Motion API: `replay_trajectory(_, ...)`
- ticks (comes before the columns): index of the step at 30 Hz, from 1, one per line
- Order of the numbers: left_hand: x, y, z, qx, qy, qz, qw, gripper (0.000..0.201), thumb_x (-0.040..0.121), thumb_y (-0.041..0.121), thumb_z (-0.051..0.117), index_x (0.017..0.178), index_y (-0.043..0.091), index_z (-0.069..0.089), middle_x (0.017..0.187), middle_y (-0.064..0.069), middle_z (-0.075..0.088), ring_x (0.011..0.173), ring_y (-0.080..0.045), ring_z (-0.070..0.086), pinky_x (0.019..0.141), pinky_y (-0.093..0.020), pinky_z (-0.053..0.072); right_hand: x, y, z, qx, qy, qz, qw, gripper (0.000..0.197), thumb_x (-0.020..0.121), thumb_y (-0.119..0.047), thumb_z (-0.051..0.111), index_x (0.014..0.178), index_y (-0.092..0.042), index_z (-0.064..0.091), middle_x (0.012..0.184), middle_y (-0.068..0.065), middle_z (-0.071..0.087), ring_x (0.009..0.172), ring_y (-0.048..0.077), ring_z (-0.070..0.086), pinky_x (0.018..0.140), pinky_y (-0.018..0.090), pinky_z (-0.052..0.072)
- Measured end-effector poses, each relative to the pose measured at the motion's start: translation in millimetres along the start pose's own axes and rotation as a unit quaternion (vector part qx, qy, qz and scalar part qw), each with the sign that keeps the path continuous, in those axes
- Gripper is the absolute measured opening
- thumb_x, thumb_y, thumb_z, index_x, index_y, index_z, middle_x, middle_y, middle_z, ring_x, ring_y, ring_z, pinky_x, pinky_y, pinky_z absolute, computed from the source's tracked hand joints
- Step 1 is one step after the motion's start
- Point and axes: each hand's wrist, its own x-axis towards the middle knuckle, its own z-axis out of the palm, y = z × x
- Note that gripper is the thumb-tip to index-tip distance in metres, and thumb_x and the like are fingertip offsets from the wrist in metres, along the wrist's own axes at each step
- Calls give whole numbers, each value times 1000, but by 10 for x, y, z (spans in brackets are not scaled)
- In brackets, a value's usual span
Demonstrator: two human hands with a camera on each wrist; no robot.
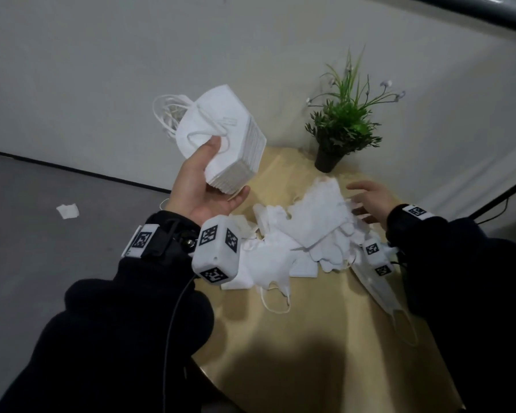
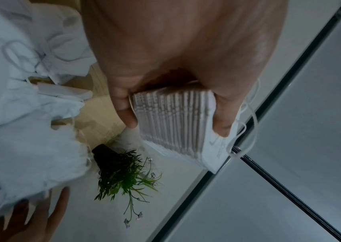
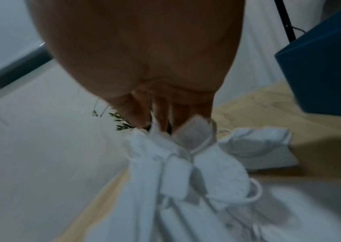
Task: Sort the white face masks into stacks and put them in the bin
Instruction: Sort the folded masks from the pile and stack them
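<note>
My left hand point(image 1: 209, 180) is raised over the table's left edge and grips a thick stack of white face masks point(image 1: 227, 135), thumb on top and fingers underneath. In the left wrist view the stack's point(image 2: 171, 117) layered edges show between the thumb and fingers point(image 2: 124, 104). A loose heap of white masks point(image 1: 304, 231) lies in the middle of the tan table point(image 1: 310, 338). My right hand point(image 1: 367, 201) reaches over the heap's far right side with fingers spread. Its fingertips point(image 3: 161, 121) touch the loose masks point(image 3: 186, 163). A blue bin point(image 3: 327, 65) stands to the right on the table.
A potted green plant point(image 1: 340, 126) stands at the table's far corner against the wall. One mask point(image 1: 382, 290) hangs at the table's right edge by my sleeve. A white scrap point(image 1: 67, 210) lies on the grey floor to the left.
</note>
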Motion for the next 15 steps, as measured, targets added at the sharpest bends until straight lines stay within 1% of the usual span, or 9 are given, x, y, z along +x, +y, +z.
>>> replay_trajectory(1, -11, -7, 6, 4, 0, -1, 1000, 44, 85, 43, 80, 123, 24, 67, 122, -12, 72, 112, -33, 69, 95, -47, 56, -16, 30, -11, -17, 49, -1, 999, 34, 99, -7, 54, 129, -20, 64, 105, 11, 66, 74, 22, 60, 63, 28, 48)
replay_trajectory(3, -21, -18, 15, 8, 4, -1, 1000, 43, 86, 44, 80, 122, 24, 67, 120, -11, 72, 111, -32, 69, 97, -47, 55, -120, 58, 74, -95, 147, -63, 982, 32, 101, -19, 58, 133, -18, 60, 116, 8, 63, 88, 23, 58, 75, 32, 44)
replay_trajectory(4, -20, -23, 19, 8, 8, -1, 1000, 42, 86, 43, 79, 121, 24, 67, 119, -11, 72, 110, -32, 69, 98, -47, 55, -206, 54, 174, -126, 140, -105, 976, 31, 100, -26, 62, 130, -19, 61, 116, 4, 64, 93, 23, 59, 79, 32, 43)
replay_trajectory(6, -20, -43, 32, 11, 10, -2, 1000, 42, 86, 42, 79, 122, 24, 67, 118, -11, 73, 109, -32, 69, 96, -46, 55, -390, 111, 510, -195, -7, -147, 970, 41, 91, -39, 76, 127, -24, 62, 111, 1, 67, 98, 23, 64, 84, 34, 49)
replay_trajectory(8, -24, -73, 55, 16, 10, -4, 1000, 44, 86, 42, 79, 125, 25, 66, 119, -11, 72, 109, -31, 69, 94, -46, 56, -570, 256, 886, -342, -176, -133, 913, 80, 71, -56, 87, 139, -29, 53, 128, 2, 60, 114, 25, 60, 97, 38, 52)
replay_trajectory(9, -27, -84, 60, 20, 10, -5, 1000, 45, 86, 42, 79, 126, 25, 66, 119, -11, 72, 109, -31, 69, 93, -46, 57, -625, 333, 1026, -414, -207, -135, 876, 99, 62, -65, 86, 146, -32, 45, 139, 3, 50, 124, 27, 53, 102, 42, 51)
replay_trajectory(10, -29, -91, 57, 26, 10, -6, 1000, 45, 86, 42, 79, 126, 25, 66, 118, -11, 73, 108, -31, 70, 93, -46, 57, -646, 388, 1123, -454, -205, -142, 855, 110, 57, -69, 84, 151, -36, 37, 146, 4, 41, 130, 30, 45, 105, 46, 49)
replay_trajectory(12, -41, -75, 29, 37, 10, -6, 999, 45, 87, 42, 78, 127, 24, 65, 117, -10, 73, 106, -31, 70, 92, -46, 58, -650, 385, 1181, -462, -177, -148, 856, 107, 61, -67, 80, 154, -43, 31, 150, 5, 36, 134, 33, 41, 107, 47, 46)
replay_trajectory(15, -57, -16, -25, 50, 11, 2, 999, 43, 88, 39, 77, 128, 25, 65, 117, -9, 73, 104, -30, 70, 92, -46, 58, -579, 335, 1110, -484, -151, -173, 844, 91, 72, -46, 79, 152, -40, 35, 140, 4, 53, 118, 28, 58, 94, 39, 54)
